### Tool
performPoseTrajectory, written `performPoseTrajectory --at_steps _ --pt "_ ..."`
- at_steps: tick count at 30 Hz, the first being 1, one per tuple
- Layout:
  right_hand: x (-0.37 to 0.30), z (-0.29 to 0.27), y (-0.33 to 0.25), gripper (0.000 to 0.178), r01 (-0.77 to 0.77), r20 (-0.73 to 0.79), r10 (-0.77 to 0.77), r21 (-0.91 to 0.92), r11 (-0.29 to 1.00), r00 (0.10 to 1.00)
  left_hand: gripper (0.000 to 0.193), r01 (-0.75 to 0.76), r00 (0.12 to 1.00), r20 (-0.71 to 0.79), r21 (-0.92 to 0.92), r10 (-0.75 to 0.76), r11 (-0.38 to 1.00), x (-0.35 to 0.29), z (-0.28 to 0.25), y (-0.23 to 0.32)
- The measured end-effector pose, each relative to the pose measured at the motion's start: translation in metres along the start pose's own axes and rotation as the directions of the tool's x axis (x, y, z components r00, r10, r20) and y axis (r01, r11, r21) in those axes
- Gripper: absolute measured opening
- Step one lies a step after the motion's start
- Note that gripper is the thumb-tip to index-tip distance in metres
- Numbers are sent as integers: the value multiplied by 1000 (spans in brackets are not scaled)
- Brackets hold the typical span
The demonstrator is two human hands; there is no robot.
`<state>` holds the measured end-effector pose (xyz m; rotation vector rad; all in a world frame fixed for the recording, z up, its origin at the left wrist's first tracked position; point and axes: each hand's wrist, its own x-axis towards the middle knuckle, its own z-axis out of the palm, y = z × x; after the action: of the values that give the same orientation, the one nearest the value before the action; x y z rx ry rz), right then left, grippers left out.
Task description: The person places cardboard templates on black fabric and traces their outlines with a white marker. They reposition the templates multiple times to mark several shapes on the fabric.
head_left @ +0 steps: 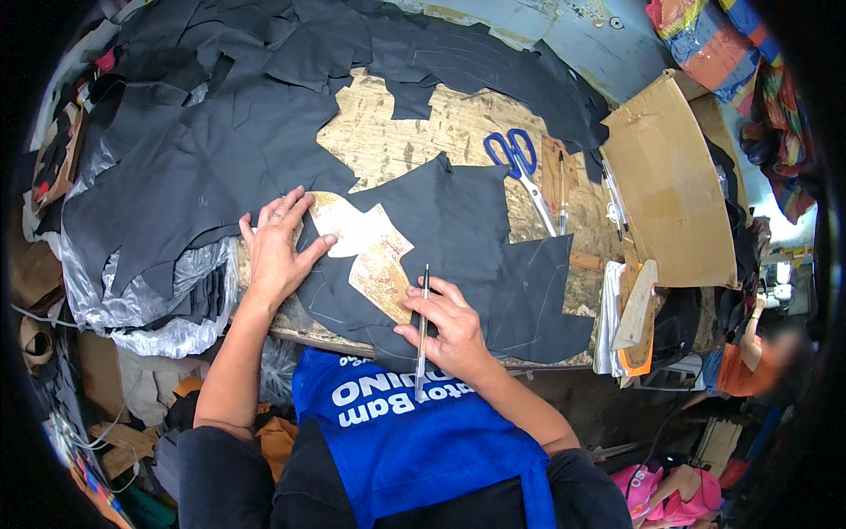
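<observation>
A pale, brown-stained card template (pixel 359 231) with curved and pointed edges lies on a piece of black fabric (pixel 463 207) near the front of the table. My left hand (pixel 284 251) rests on the template's upper left end, fingers spread, thumb on the card. Held between the fingers and thumb of my right hand (pixel 454 331) is a slim pen (pixel 424 322), upper end pointing away from me. That hand is at the template's lower right tip. Thin light lines show on the fabric around the template and to the right.
Blue-handled scissors (pixel 522 172) and another pen (pixel 563 189) lie on the worn wooden tabletop (pixel 397 141). Black fabric pieces (pixel 203 150) pile up left and behind. At the right stand a cardboard sheet (pixel 674 181) and upright templates (pixel 636 309). Another person (pixel 749 366) is far right.
</observation>
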<state>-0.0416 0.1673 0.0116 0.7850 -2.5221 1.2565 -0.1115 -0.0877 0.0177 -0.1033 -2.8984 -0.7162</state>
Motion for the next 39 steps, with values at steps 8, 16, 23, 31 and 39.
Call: performPoseTrajectory --at_steps 8,16,23,31,39 --pt "2 -4 -2 38 11 24 -11 21 1000 1000 76 2 999 -50 -78 -6 997 -1 -3 -9" --pt "1 -4 0 36 2 33 -3 44 999 999 89 -5 990 -140 -116 -11 993 -4 -4 -6" --pt "2 -7 -2 41 -11 33 10 31 999 999 91 26 996 -78 -208 -43 978 -2 -6 -4" --pt "-2 -6 0 36 -35 3 35 43 998 999 65 8 998 -59 -94 -14 996 0 -14 3" --pt "-6 -4 -19 26 -375 -92 463 459 805 881 19 152 856 56 -977 -514 147 -66 -22 46"
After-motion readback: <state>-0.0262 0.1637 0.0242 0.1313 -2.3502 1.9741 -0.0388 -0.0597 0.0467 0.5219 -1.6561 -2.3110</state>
